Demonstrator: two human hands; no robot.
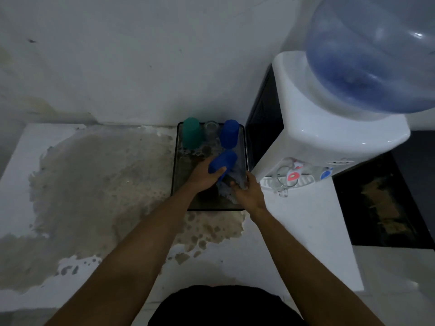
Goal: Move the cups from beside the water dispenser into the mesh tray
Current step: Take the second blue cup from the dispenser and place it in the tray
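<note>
A black mesh tray point(174, 165) lies on the stained white counter, just left of the water dispenser point(317, 132). Along its far end stand a green cup point(191, 132), a clear glass point(211, 130) and a blue cup point(229, 134), all upside down. My left hand point(203, 176) grips a second blue cup point(223, 162), tilted low over the tray's middle. My right hand point(250, 196) is at the tray's right rim, its fingers closed around what looks like a clear glass point(236, 177), dim and hard to make out.
A glass mug point(283, 181) sits on the dispenser's drip tray under the red tap. The big blue water bottle point(376, 55) tops the dispenser. A wall stands close behind the tray. A brownish stain point(94, 184) covers the counter to the left.
</note>
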